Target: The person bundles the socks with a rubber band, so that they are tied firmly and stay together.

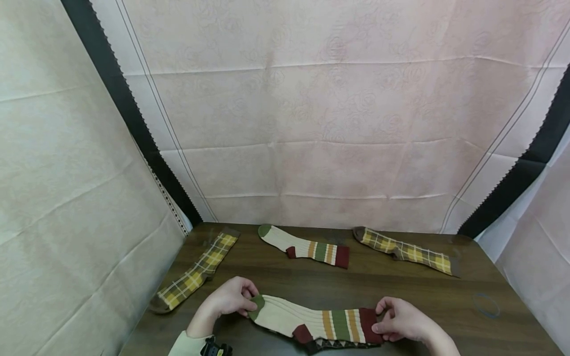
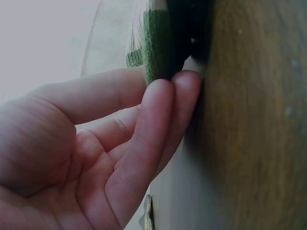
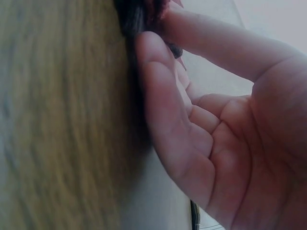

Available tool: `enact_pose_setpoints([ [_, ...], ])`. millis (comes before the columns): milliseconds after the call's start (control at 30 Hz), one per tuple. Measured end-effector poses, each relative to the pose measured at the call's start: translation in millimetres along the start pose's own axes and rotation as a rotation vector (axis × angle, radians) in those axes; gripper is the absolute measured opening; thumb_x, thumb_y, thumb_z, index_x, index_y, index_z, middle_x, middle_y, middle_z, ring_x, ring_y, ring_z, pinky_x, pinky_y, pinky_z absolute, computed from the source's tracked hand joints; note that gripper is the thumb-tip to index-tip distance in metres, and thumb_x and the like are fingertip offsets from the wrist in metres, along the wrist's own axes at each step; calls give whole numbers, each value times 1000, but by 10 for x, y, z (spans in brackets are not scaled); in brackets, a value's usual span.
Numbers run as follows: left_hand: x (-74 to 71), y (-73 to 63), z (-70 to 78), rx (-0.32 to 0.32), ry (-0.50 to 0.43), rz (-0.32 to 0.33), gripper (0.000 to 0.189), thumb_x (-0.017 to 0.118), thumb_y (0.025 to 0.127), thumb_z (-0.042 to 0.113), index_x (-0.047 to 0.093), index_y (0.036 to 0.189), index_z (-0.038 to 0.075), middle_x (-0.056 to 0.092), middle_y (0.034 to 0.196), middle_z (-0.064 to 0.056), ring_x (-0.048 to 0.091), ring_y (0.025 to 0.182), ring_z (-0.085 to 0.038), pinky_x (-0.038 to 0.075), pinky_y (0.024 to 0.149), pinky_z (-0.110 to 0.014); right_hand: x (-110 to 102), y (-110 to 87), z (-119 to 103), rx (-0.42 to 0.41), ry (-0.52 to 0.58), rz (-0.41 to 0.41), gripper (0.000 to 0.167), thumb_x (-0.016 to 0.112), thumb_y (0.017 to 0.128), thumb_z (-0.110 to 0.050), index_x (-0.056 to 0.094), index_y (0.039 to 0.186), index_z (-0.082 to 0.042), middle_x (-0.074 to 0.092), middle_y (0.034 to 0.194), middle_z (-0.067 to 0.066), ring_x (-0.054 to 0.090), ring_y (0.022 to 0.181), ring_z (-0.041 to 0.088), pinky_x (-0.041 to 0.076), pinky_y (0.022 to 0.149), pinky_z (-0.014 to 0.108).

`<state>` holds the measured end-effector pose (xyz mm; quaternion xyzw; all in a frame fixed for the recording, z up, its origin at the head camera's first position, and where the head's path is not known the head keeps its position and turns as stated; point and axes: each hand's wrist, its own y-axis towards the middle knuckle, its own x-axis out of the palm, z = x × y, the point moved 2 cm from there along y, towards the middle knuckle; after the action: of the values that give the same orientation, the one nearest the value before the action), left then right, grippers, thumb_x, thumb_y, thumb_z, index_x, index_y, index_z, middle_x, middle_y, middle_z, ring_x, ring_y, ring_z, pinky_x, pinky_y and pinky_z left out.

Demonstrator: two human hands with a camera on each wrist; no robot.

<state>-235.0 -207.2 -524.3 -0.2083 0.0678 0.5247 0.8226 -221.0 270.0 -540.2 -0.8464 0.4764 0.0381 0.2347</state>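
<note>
A cream sock point(image 1: 294, 312) with a green toe, maroon heel and striped maroon cuff is stretched lengthwise near the front of the table. Beneath it a dark patterned sock point(image 1: 329, 344) shows along the lower edge; the rest of it is covered. My left hand point(image 1: 231, 297) pinches the toe end, and the green toe point(image 2: 158, 45) appears between thumb and fingers in the left wrist view. At the other end, my right hand point(image 1: 403, 320) pinches the maroon cuff point(image 1: 368, 324). Dark fabric point(image 3: 130, 19) lies against the maroon at the fingertips in the right wrist view.
Another cream sock point(image 1: 307, 247) lies at the back middle. Yellow plaid socks lie on both sides, one at the left point(image 1: 196, 274) and one at the back right point(image 1: 407, 249). A blue loop point(image 1: 486, 305) is on the brown table point(image 1: 445, 296). Pale cloth point(image 1: 334, 123) hangs behind.
</note>
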Motion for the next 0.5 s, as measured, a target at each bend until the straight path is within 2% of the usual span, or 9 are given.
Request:
enact_pose_setpoints([
  [267, -5, -6, 11, -5, -2, 3, 23, 81, 85, -9, 71, 105, -5, 64, 81, -11, 65, 61, -17, 63, 61, -35, -5, -6, -4, -16, 8, -7, 29, 80, 95, -9, 56, 108, 1, 66, 74, 7, 69, 70, 21, 60, 62, 36],
  [500, -63, -36, 63, 16, -2, -1, 24, 82, 87, -4, 71, 107, -5, 65, 83, -10, 66, 68, -18, 63, 64, -38, -75, -40, -24, -35, 52, -62, 23, 73, 102, -10, 56, 112, 3, 67, 79, 7, 69, 74, 22, 61, 65, 35],
])
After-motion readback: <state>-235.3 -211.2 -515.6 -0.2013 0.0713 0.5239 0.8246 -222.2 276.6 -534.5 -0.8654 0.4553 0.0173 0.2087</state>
